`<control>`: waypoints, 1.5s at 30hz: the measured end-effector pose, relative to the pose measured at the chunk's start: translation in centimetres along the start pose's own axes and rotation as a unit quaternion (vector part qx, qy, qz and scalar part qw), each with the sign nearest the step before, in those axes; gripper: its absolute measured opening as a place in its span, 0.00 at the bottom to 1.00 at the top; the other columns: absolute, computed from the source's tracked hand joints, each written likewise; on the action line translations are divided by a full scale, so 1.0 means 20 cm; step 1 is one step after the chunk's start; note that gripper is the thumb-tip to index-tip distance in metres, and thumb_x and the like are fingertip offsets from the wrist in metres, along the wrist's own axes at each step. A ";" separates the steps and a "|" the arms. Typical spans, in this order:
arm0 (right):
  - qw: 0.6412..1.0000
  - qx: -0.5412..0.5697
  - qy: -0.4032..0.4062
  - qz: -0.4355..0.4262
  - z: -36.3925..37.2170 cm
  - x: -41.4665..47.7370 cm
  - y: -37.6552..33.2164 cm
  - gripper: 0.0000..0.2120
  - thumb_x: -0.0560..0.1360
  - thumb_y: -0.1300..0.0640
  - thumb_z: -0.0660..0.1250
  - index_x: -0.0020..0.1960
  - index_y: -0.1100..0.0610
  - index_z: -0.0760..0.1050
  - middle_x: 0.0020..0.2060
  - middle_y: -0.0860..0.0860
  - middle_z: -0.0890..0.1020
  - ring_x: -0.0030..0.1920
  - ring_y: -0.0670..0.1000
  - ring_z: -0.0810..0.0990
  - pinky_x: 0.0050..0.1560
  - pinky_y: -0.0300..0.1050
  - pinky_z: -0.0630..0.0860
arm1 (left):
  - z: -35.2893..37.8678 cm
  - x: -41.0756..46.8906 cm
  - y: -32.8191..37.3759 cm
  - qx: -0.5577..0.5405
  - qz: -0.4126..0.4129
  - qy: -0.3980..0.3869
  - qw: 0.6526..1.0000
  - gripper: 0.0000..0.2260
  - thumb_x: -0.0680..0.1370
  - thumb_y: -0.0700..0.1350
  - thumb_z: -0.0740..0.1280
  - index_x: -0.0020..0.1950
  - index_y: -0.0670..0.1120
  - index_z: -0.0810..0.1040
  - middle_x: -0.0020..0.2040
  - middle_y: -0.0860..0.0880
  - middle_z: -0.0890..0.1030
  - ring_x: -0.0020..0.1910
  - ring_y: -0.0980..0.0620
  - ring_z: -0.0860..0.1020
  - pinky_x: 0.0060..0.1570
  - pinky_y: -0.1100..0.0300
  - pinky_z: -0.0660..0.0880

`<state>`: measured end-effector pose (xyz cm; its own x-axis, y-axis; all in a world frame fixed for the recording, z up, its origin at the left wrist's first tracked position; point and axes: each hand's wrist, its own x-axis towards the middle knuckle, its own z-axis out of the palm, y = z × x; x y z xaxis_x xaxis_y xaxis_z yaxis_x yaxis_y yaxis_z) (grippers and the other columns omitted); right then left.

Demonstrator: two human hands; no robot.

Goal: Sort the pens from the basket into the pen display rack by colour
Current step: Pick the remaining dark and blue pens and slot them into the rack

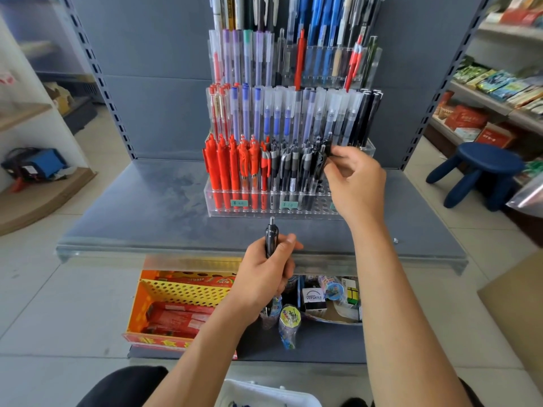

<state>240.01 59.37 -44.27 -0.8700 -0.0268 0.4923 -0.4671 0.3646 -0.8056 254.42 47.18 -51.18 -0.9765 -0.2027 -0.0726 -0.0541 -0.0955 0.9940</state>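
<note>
Shop shelf (147,201), clear pen display rack (264,205): right hand (354,174) pinching black pen (322,158) into front-row black section; left hand (269,277) clasps another dark pen (271,235), likely next, same section.

Pen display rack (232,211): clear, glossy plastic, perforated base. Red pens (224,165) in front row: glossy plastic barrels. Black pen (271,236) in left hand (264,277): shiny dark plastic, metallic tip. Shelf (164,207): grey painted metal, scuffed, dull sheen. Yellow basket (182,292) below: perforated plastic. Blue stool (482,168): matt plastic.
</note>
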 end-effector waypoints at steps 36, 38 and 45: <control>0.917 0.050 -0.386 0.090 -0.09 -0.21 -0.16 0.03 0.79 0.53 0.70 0.50 0.48 0.83 0.39 0.45 0.84 0.41 0.44 0.82 0.53 0.44 0.81 | 0.01 -0.04 0.05 0.015 0.016 -0.062 0.998 0.12 0.86 0.45 0.59 0.54 0.38 0.77 0.33 0.47 0.76 0.30 0.49 0.73 0.32 0.58 0.72; 0.932 0.081 -0.341 0.086 -0.10 -0.19 -0.15 0.04 0.79 0.52 0.69 0.51 0.50 0.82 0.39 0.44 0.82 0.39 0.42 0.81 0.51 0.43 0.79 | 0.01 -0.04 0.04 0.023 0.011 -0.058 0.998 0.12 0.86 0.44 0.59 0.54 0.39 0.78 0.33 0.47 0.76 0.30 0.49 0.73 0.32 0.58 0.72; 0.917 0.057 -0.386 0.088 -0.10 -0.20 -0.12 0.14 0.74 0.55 0.76 0.57 0.51 0.78 0.47 0.47 0.86 0.50 0.48 0.85 0.62 0.53 0.79 | 0.02 -0.03 0.03 0.011 0.003 -0.059 0.998 0.13 0.86 0.45 0.58 0.55 0.37 0.77 0.31 0.46 0.72 0.26 0.52 0.65 0.26 0.60 0.62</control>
<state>245.02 60.50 -43.57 -0.7656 -0.6432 0.0067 -0.2830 0.3274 -0.9015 254.88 47.58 -50.56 -0.9945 -0.0877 -0.0579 -0.0516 -0.0727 0.9960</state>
